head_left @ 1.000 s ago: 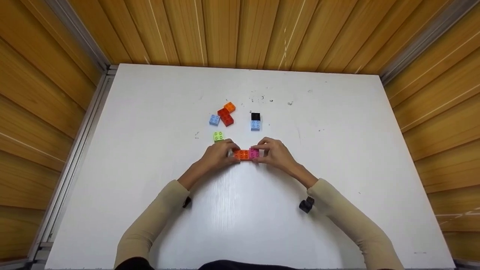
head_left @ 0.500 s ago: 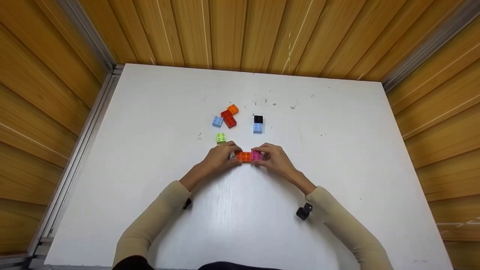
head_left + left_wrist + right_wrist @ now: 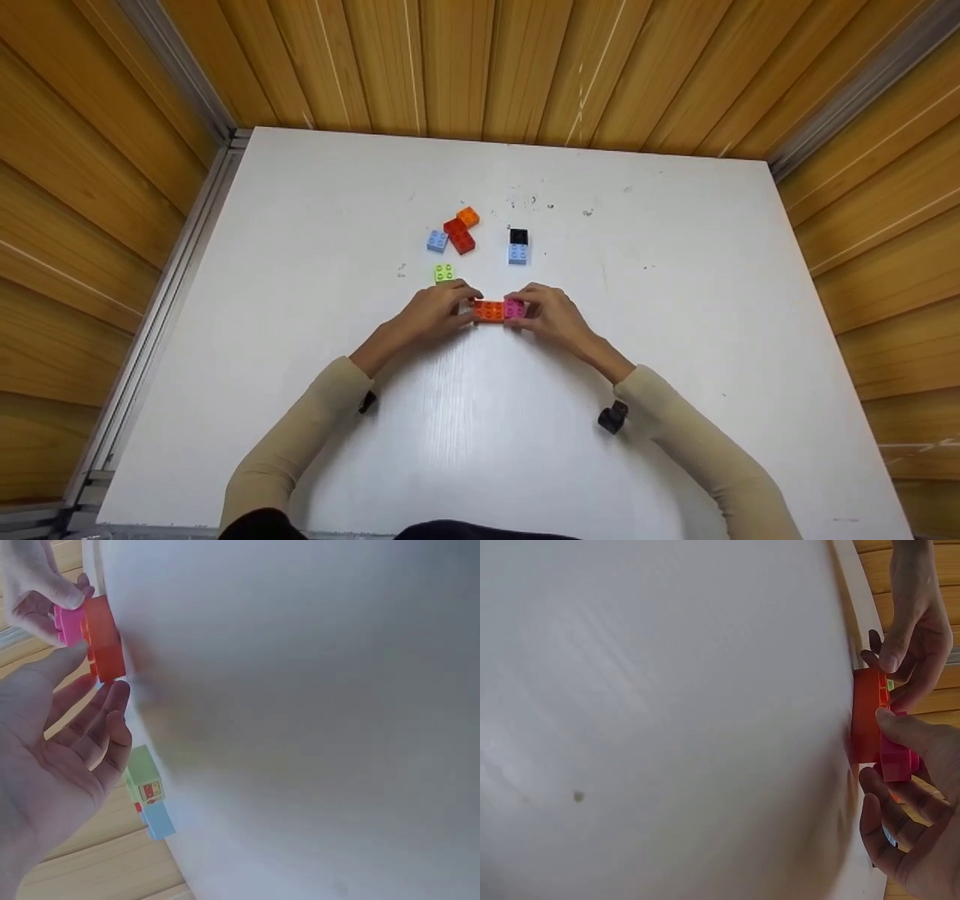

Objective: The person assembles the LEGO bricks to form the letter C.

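Observation:
On the white table, a long orange toy building brick [image 3: 489, 311] lies between both hands. A pink brick [image 3: 514, 308] sits on its right end, as the right wrist view shows from the side. My right hand [image 3: 553, 315] pinches the pink brick [image 3: 896, 759] between thumb and fingers. My left hand [image 3: 435, 309] holds the left end of the orange brick [image 3: 105, 641] with thumb and fingertips; its other fingers are bent below that end in the left wrist view. A lime green brick [image 3: 444, 272] lies just beyond the left hand's knuckles, partly covered by them.
Farther back lie a light blue brick [image 3: 437, 241], red bricks [image 3: 460, 237] and an orange square brick [image 3: 468, 217]. A black brick [image 3: 518, 236] and another light blue brick [image 3: 517, 253] touch each other to their right. Wood-slat panels [image 3: 525, 67] border the table.
My left hand has drawn slightly left along the orange brick, so more of its left end shows. My right hand still pinches the pink brick. The head view has shifted a little.

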Demonstrator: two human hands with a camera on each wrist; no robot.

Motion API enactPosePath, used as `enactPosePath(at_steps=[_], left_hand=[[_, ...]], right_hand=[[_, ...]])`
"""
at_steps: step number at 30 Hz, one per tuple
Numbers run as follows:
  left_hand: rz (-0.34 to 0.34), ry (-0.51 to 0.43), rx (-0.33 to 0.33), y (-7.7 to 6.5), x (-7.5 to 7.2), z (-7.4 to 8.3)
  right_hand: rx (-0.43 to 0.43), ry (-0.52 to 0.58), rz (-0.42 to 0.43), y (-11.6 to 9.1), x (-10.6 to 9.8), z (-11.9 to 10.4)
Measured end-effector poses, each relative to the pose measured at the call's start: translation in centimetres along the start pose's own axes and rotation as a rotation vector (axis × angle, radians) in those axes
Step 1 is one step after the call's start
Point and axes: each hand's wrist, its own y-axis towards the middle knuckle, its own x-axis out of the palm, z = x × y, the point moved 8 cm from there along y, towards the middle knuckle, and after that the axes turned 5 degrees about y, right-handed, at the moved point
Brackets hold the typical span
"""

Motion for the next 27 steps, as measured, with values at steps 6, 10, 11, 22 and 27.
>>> enactPosePath(at_steps=[6, 10, 11, 22, 27], left_hand=[[0.055, -0.009, -0.036, -0.1, -2.2, -1.2], [0.106, -0.012, -0.093, -0.3, -3.5, -2.4], [0.117, -0.016, -0.110, -0.4, -3.8, -2.8], [0.140, -0.033, -0.277, -0.5, -4.3, -5.6], [0.072, -0.040, -0.309, -0.4, -3.4, -5.9]], right_hand=[[0.001, -0.025, -0.015, 0.2, -0.2, -0.3], [-0.004, -0.044, -0.019, 0.2, -0.2, -0.5], [-0.003, -0.049, -0.019, 0.2, -0.2, -0.5], [0.018, -0.052, -0.001, 0.0, -0.3, -0.3], [0.006, -0.058, -0.008, 0.1, -0.1, -0.5]])
